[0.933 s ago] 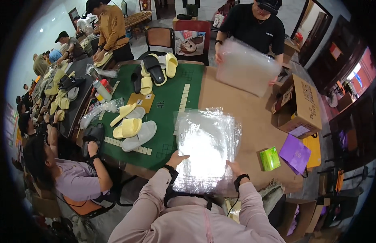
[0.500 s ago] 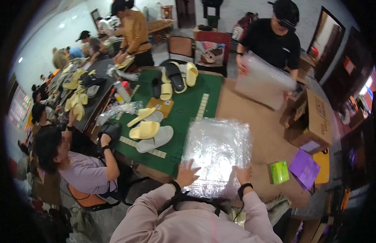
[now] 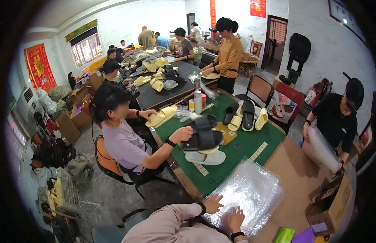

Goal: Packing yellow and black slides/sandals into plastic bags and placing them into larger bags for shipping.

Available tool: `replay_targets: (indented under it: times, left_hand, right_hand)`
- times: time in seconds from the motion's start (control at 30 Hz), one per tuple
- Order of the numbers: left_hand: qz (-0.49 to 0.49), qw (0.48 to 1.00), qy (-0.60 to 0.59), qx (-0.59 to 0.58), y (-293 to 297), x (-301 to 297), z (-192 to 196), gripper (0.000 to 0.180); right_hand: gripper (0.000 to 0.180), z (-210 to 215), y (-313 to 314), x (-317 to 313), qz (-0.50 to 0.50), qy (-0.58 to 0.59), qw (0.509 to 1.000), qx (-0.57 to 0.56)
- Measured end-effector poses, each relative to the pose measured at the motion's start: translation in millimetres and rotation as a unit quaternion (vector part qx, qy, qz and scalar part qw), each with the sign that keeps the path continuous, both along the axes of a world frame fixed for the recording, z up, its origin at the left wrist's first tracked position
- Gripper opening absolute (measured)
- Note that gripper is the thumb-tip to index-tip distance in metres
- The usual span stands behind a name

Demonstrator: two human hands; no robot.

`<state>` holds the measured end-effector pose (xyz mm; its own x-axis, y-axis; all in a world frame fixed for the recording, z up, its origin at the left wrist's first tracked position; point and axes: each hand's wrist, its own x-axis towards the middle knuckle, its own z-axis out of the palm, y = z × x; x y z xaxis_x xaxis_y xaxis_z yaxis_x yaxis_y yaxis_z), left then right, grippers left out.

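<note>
Clear plastic sheets point(image 3: 254, 188) lie in a glossy stack at the near side of a table point(image 3: 295, 168), spread across its brown surface and overlapping the edge of a green mat point(image 3: 273, 134). A person in pink rests both hands on the pile: the left hand point(image 3: 213, 203) lies with fingers spread at its left edge, while the right hand point(image 3: 235, 219) presses near the closest edge, its fingers extended and parted. At right, a co-worker in black holds another clear plastic bundle point(image 3: 322, 150) beside a cardboard box point(image 3: 333, 204). At left, a seated co-worker in lilac has one hand on a black slipper point(image 3: 202, 135) and the other on a yellow slipper point(image 3: 162, 116). A green packet point(image 3: 284, 235) sits near the stack.
</note>
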<state>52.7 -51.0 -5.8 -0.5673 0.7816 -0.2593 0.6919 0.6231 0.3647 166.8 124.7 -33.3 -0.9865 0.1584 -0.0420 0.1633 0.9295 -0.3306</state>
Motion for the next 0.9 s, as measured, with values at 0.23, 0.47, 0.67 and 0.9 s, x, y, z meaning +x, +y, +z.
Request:
replay_targets:
  times: [0.23, 0.47, 0.67, 0.9]
  left_hand:
    - [0.059, 0.99, -0.035, 0.124, -10, 6, -22, 0.037]
    - [0.122, 0.962, -0.079, 0.231, -30, -13, -28, 0.034]
    - [0.228, 0.939, -0.128, 0.222, -58, -53, -5, 0.034]
    - [0.269, 0.926, -0.16, 0.211, -92, -115, 23, 0.039]
  right_hand:
    - [0.046, -12, 3, -3, 0.003, -0.055, 0.998, -0.03]
    - [0.045, -7, -3, 1, 0.002, -0.049, 0.998, 0.027]
    - [0.056, 34, -41, -31, -0.064, -0.021, 0.991, -0.114]
    - [0.023, -6, -55, -38, -0.042, 0.005, 0.999, -0.011]
